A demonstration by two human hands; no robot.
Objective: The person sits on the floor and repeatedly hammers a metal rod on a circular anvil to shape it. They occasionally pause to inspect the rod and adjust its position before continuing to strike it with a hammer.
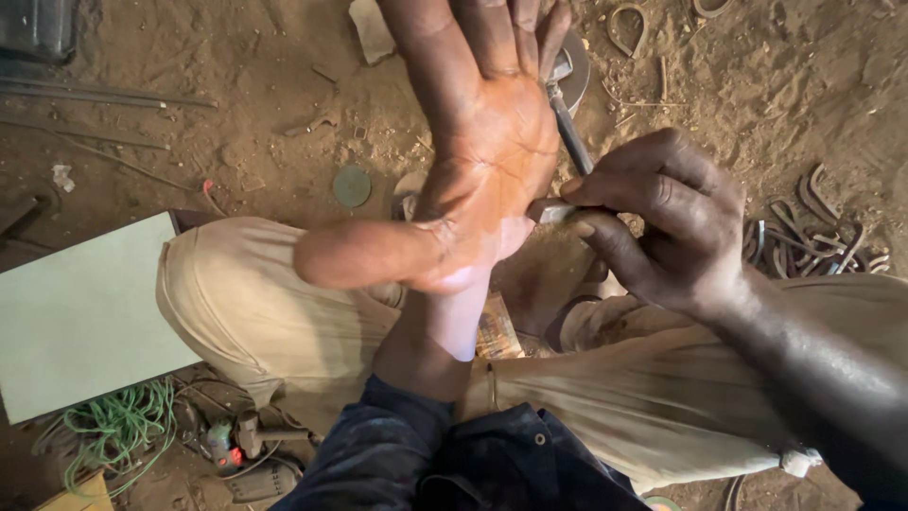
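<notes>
I see my left hand (482,151) spread open, palm up, holding nothing; my right hand (662,222) pinches a small grey metal piece (551,210) against its heel, work seemingly midway.

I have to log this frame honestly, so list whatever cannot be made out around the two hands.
- Head view: the left hand has its fingertips cut off by the top edge.
- The metal rod runs behind the left palm; its far end is hidden.
- The small piece pinched by the right hand is mostly covered by fingers; its shape is unclear.
- The bent metal pieces on the dirt are too tangled to count.
</notes>
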